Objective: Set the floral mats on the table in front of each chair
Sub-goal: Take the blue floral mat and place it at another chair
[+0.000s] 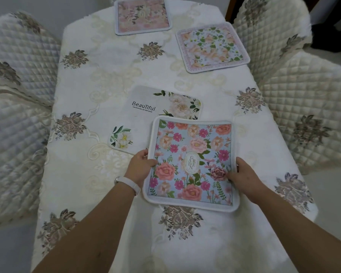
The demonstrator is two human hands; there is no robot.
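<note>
A blue mat with pink and orange flowers (191,160) lies near the table's front, held at both sides. My left hand (141,165) grips its left edge and my right hand (242,174) grips its right edge. Its far edge overlaps a white mat printed "Beautiful" (146,113), which lies in the table's middle. A pale mat with peach flowers and green leaves (212,46) lies at the right edge, by the right chair. A pink floral mat (143,15) sits at the far end of the table.
The table (106,79) wears a white cloth with embroidered grey-brown flowers. Quilted cream chairs stand on the left (17,75) and the right (295,79). A white band circles my left wrist.
</note>
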